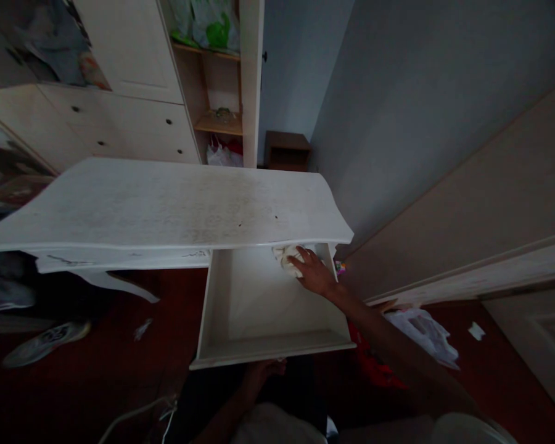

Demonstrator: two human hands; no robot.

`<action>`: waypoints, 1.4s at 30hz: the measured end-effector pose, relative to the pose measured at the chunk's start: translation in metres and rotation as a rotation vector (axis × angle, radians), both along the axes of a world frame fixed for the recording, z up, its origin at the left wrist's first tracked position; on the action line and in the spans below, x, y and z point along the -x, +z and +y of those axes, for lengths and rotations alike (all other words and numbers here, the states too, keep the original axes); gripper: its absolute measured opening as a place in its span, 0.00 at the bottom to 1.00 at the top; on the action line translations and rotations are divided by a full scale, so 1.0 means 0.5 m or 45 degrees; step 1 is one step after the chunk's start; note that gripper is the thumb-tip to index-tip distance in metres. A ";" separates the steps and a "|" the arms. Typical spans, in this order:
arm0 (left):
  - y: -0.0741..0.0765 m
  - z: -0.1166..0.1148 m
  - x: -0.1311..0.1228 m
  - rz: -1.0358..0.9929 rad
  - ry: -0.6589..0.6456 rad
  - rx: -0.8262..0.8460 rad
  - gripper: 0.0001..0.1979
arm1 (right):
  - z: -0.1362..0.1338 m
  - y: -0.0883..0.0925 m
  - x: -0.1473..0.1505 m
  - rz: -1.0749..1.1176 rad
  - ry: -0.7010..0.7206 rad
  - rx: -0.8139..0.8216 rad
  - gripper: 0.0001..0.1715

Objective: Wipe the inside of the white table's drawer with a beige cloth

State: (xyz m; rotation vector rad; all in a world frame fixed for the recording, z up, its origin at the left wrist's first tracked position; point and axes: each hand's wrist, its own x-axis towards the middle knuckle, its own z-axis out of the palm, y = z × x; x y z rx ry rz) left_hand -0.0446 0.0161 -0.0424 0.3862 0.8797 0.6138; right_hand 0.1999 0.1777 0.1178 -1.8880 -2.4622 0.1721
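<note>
A white desk (166, 203) stands in front of me with its right drawer (240, 351) pulled out. My right hand (312, 271) reaches into the drawer's far right corner and presses on a crumpled white cloth (287, 256). Its fingers are curled on the cloth. My left hand (266, 369) sits below the drawer's front edge, fingers curled under it. The drawer's inside holds nothing else that I can see.
A white plastic bag (425, 333) and red fabric (374, 364) lie on the dark red floor to the right. A shoe (46, 342) lies at the left. Behind the desk stand a white wardrobe (134, 55) with open shelves (219, 123) and a small brown stand (287, 151).
</note>
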 end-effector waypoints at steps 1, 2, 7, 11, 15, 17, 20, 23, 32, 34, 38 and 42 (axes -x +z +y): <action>-0.001 -0.001 0.000 -0.004 -0.004 -0.006 0.19 | -0.002 0.001 0.009 -0.004 -0.035 0.007 0.41; -0.001 -0.001 -0.001 -0.008 -0.012 -0.008 0.19 | -0.001 0.004 0.018 -0.007 -0.071 0.018 0.40; 0.007 -0.001 -0.004 -0.008 -0.021 -0.015 0.20 | 0.028 0.012 0.082 0.023 -0.171 0.038 0.33; 0.013 0.000 -0.008 -0.013 -0.049 -0.016 0.19 | 0.059 0.009 0.180 0.094 -0.035 0.045 0.33; 0.016 -0.002 -0.013 0.026 -0.046 -0.017 0.20 | 0.094 0.007 0.306 0.175 0.098 0.088 0.31; 0.019 -0.004 -0.014 0.050 -0.030 -0.016 0.20 | 0.113 0.008 0.354 0.208 0.098 0.125 0.30; 0.028 -0.007 -0.011 0.032 -0.025 -0.028 0.21 | 0.134 0.008 0.389 0.265 0.110 0.149 0.30; 0.034 -0.007 -0.009 0.012 -0.036 -0.045 0.21 | 0.141 0.007 0.385 0.298 0.217 0.140 0.26; 0.016 -0.003 -0.021 -0.018 -0.022 -0.015 0.20 | 0.026 0.014 0.391 0.183 0.618 0.277 0.18; 0.018 -0.004 -0.021 -0.029 -0.013 -0.026 0.20 | -0.008 0.021 0.399 0.153 0.739 0.399 0.18; 0.027 -0.005 -0.020 -0.061 0.033 -0.035 0.20 | -0.037 0.031 0.413 0.101 0.897 0.681 0.23; 0.030 -0.004 -0.021 -0.053 0.036 -0.030 0.20 | -0.015 0.024 0.422 0.128 1.011 0.869 0.27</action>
